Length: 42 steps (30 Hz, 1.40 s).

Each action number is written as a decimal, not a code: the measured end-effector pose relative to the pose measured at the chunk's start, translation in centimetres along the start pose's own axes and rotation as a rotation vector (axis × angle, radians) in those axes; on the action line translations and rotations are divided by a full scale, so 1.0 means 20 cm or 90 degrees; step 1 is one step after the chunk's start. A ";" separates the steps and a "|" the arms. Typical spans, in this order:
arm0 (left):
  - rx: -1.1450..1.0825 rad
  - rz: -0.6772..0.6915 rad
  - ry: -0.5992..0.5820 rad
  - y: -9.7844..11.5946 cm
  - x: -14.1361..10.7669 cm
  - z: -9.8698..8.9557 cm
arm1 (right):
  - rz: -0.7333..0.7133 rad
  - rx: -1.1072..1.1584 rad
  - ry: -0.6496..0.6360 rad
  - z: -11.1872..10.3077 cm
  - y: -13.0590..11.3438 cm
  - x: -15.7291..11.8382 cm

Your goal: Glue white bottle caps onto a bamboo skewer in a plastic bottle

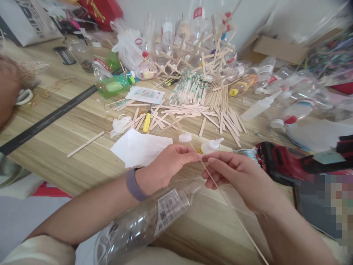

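Note:
A long, thin bamboo skewer (237, 215) runs slantwise from beyond my fingertips down past my right wrist. My left hand (176, 162), with a purple band at its wrist, pinches at the skewer's upper part. Close beside it, my right hand (231, 169) has thumb and forefinger pressed together at the same spot; its other fingers curl loosely. Whatever small thing may lie between the fingertips is too small to make out. Under my left forearm a large clear plastic bottle (135, 224) lies on its side, its neck toward my right hand.
Beyond my hands lie a white paper (143, 147), a small glue bottle (211, 146), a yellow-handled screwdriver (147, 122) and scattered craft sticks (190, 110). Plastic bottles (168, 33) crowd the back. A red-black power tool (278, 162) sits at right. Another person's hand (8, 88) is at left.

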State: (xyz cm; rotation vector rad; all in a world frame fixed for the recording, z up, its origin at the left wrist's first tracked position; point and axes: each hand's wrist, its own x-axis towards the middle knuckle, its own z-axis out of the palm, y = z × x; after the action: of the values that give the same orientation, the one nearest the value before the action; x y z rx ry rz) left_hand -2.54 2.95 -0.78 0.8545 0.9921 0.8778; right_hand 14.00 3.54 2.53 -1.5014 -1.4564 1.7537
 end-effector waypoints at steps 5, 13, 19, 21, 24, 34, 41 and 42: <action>0.002 0.010 0.028 -0.01 0.01 -0.01 | 0.014 -0.127 -0.053 0.00 -0.02 -0.04; 0.018 -0.018 0.048 -0.01 0.01 -0.01 | -0.016 -0.183 -0.034 0.01 0.01 -0.03; -0.006 -0.026 0.071 0.00 0.00 0.01 | -0.282 -0.410 0.221 0.04 0.05 -0.03; 0.004 -0.021 0.073 0.00 0.00 0.02 | -0.354 -0.477 0.270 0.06 0.06 -0.03; 0.002 -0.002 0.063 -0.01 -0.01 0.02 | -0.440 -0.569 0.311 0.09 0.08 -0.03; -0.032 0.000 0.052 0.00 -0.02 0.03 | -0.486 -0.666 0.388 0.13 0.09 -0.01; 0.004 0.023 0.045 0.01 -0.03 0.03 | -0.232 -0.335 0.235 0.06 0.05 0.00; 0.015 0.025 0.046 0.01 -0.03 0.03 | -0.195 -0.294 0.207 0.05 0.05 0.01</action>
State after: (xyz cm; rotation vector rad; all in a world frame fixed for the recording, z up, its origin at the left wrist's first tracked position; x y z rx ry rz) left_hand -2.18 2.45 -0.23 0.8690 1.0532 0.9371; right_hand 13.27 2.93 1.38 -1.5775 -1.8688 0.9847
